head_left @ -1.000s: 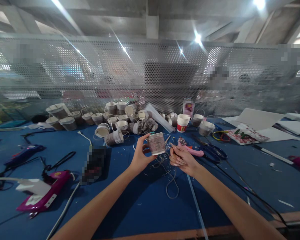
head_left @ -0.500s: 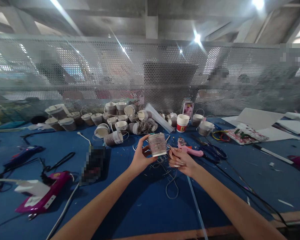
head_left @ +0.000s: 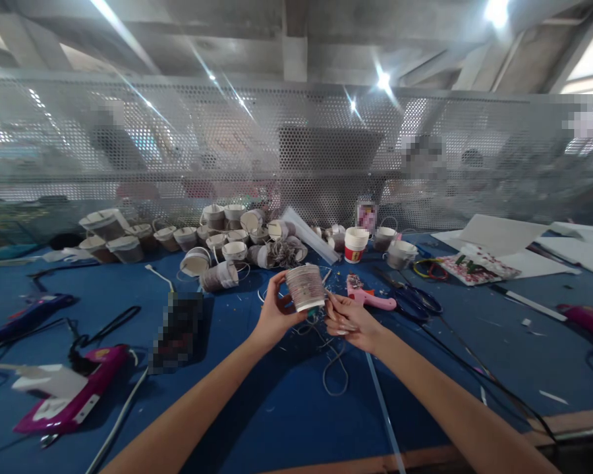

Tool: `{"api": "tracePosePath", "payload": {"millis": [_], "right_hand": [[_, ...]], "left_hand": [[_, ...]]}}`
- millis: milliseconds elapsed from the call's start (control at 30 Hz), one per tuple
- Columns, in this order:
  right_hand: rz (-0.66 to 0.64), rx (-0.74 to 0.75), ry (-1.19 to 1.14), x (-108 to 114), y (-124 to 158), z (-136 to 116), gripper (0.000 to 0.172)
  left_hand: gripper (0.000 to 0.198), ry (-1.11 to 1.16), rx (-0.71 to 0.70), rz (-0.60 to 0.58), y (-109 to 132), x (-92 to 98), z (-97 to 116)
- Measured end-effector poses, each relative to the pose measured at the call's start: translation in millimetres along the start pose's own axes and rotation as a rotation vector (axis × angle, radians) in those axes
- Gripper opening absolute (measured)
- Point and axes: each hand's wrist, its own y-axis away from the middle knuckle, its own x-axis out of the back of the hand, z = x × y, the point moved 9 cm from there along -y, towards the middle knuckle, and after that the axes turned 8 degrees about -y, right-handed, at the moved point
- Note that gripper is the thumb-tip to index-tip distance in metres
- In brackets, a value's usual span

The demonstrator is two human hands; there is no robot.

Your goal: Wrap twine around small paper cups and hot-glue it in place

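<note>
A small paper cup (head_left: 305, 288) wound with grey-pink cord hangs tilted above the table, its pale bare rim facing down. Around its left side curl the fingers and thumb of my left hand (head_left: 275, 313). Close against the cup's right side, my right hand (head_left: 352, 322) is closed in a pinch on what looks like the thin cord, mostly hidden by the fingertips. Below the hands, a loose grey cord (head_left: 337, 378) lies in loops on the blue table. Just beyond my right hand lies a pink glue gun (head_left: 375, 300).
Several cord-wrapped cups (head_left: 220, 276) crowd the back left. A red-and-white stack of paper cups (head_left: 356, 245) stands behind the glue gun. Blue-handled scissors (head_left: 420, 301) lie to the right. A magenta power strip (head_left: 79, 395) with cables occupies the left; white sheets (head_left: 504, 234) lie back right.
The view has shifted slightly, so most things appear a little further left. The cup has tipped slightly in my left hand, and my right hand stays beside it.
</note>
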Motion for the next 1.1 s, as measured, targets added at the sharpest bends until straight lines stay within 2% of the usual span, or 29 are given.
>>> {"api": "tracePosePath", "payload": {"millis": [367,667,767,933,1000,1100], "right_hand": [[0.011,0.013,-0.011,-4,0,0,0.029],[0.055,0.020,0.008,-4,1,1,0.032],[0.055,0.032,0.043,0,0,3,0.032],[0.075,0.060,0.100,5,0,4,0.031],[0.082,0.075,0.120,5,1,3,0.031],[0.080,0.094,0.131,3,1,1,0.029]], "left_hand": [[0.074,0.078,0.029,0.033,1,1.6,-10],[0.073,0.102,0.065,0.012,3,-1.0,-15],[0.075,0.093,0.070,-0.009,3,-3.0,-16],[0.092,0.125,0.112,-0.124,7,-14.7,-13],[0.090,0.121,0.118,-0.146,8,-16.6,-12],[0.082,0.113,0.138,-0.117,7,-13.1,-15]]}}
